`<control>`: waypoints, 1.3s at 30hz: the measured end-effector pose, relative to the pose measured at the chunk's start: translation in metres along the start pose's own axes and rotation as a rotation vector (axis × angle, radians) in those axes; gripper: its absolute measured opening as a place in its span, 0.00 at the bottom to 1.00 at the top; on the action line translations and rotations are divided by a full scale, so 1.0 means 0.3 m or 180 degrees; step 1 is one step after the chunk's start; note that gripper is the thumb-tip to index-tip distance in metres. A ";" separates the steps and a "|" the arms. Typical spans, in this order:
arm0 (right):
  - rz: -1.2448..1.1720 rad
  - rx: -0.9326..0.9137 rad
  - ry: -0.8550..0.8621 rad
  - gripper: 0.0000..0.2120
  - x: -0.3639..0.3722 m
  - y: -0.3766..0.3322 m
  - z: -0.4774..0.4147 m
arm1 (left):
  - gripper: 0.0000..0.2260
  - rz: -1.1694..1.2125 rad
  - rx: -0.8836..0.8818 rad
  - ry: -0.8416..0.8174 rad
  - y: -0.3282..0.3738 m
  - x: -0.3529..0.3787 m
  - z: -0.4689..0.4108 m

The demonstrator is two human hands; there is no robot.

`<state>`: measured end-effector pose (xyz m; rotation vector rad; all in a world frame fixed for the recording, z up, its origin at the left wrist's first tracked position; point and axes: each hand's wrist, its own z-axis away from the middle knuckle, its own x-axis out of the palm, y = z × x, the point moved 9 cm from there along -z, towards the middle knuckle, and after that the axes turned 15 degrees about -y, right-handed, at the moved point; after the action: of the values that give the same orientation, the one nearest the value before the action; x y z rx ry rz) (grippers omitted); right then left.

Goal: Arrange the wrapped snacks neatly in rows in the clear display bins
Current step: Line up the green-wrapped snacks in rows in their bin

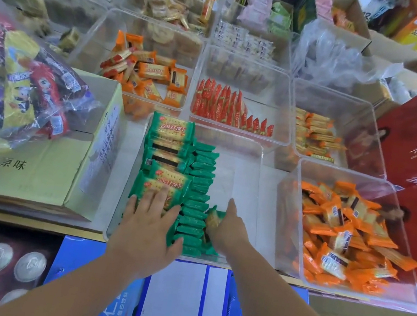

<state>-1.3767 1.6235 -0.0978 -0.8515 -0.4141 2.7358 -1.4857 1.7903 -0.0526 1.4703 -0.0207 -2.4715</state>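
A clear bin right in front of me holds green-wrapped crackers. Some lie flat in a stack on its left side; beside them a row stands on edge. My left hand rests with straight fingers on the nearest flat packets. My right hand grips a green packet at the near end of the upright row. The bin's right half is bare.
A clear bin of loose orange packets stands at the right. Behind are bins with red packets, orange packets and yellow packets. A cardboard box with a bag of snacks sits at the left.
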 end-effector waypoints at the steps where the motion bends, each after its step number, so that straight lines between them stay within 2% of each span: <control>1: 0.0010 0.0163 -0.0122 0.44 0.015 0.016 -0.009 | 0.32 -0.0013 -0.0007 0.0002 0.001 0.002 0.000; 2: 0.0025 0.0320 -0.0234 0.44 0.028 0.035 -0.020 | 0.32 -0.0023 -0.0010 0.0012 0.002 0.002 0.000; 4: -0.0039 0.0460 -0.0349 0.37 0.038 0.062 -0.041 | 0.31 -0.0031 -0.0011 0.0044 0.007 -0.001 0.000; 6: -0.0253 0.0337 -0.0320 0.25 0.037 0.056 -0.054 | 0.30 -0.0047 -0.0016 0.0049 0.011 -0.005 -0.001; 8: -0.0316 0.0246 -0.0300 0.22 0.040 0.044 -0.056 | 0.30 -0.0050 -0.0020 0.0041 0.013 -0.007 0.001; 9: -0.0318 0.0225 -0.0315 0.24 0.046 0.037 -0.059 | 0.30 -0.0054 -0.0019 0.0032 0.012 -0.009 0.002; 12: -0.0405 0.0281 -0.0511 0.39 0.066 0.032 -0.053 | 0.31 -0.0088 -0.0020 -0.0042 0.013 -0.008 0.003; 14: -0.0644 0.0234 -0.0536 0.45 0.062 0.041 -0.048 | 0.33 -0.0127 -0.0026 -0.0110 0.012 -0.003 0.003; 17: -0.1165 0.0104 -0.0460 0.45 0.044 0.049 -0.037 | 0.33 -0.0123 -0.0012 -0.0146 0.013 -0.010 0.007; 20: -0.1014 -0.0035 -0.0551 0.43 0.051 0.034 -0.043 | 0.34 -0.0146 -0.0001 -0.0211 0.012 -0.010 0.007; 23: -0.1187 -0.0103 -0.0706 0.47 0.051 0.019 -0.043 | 0.35 -0.0162 -0.0011 -0.0227 0.007 -0.004 0.005; 28: -0.0427 -0.0190 -0.0451 0.54 -0.034 -0.021 -0.036 | 0.35 -0.0175 -0.0037 -0.0234 0.009 -0.008 0.004; 30: 0.0111 -0.0252 -0.0276 0.47 -0.065 -0.044 -0.025 | 0.34 -0.0192 -0.0050 -0.0279 0.008 -0.003 0.003; 33: 0.0586 -0.0508 0.0120 0.30 -0.102 -0.073 0.015 | 0.32 -0.0157 -0.0031 -0.0255 0.008 -0.008 0.009; 36: 0.0771 -0.0750 0.0156 0.30 -0.075 -0.067 0.036 | 0.32 -0.0166 0.0003 -0.0200 0.015 -0.013 0.009; 39: 0.0931 -0.0555 -0.0170 0.34 -0.029 -0.040 0.036 | 0.32 -0.0189 0.0040 -0.0177 0.015 -0.010 0.004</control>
<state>-1.3743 1.6299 -0.0808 -0.9506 -0.5882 3.0309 -1.4845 1.7865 -0.0489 1.4268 -0.0034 -2.5634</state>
